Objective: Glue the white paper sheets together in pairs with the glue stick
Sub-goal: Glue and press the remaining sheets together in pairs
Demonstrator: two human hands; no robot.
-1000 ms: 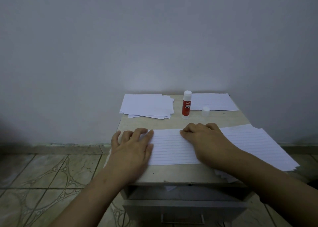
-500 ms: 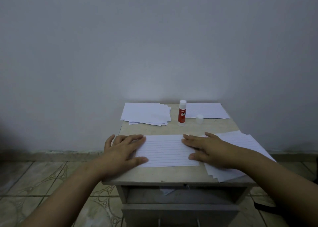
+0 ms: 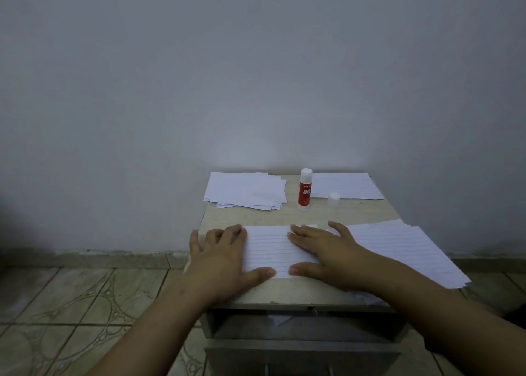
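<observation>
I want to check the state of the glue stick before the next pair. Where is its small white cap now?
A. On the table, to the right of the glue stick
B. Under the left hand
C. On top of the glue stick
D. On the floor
A: the cap stands by itself on the table, just right of the upright glue stick, near the lined sheet at the back.

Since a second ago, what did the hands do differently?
The right hand uncurled from a fist and now presses flat on the lined sheet. The left hand stayed flat on the sheet's left edge. The glue stick, its cap and the paper stacks stayed put.
</observation>
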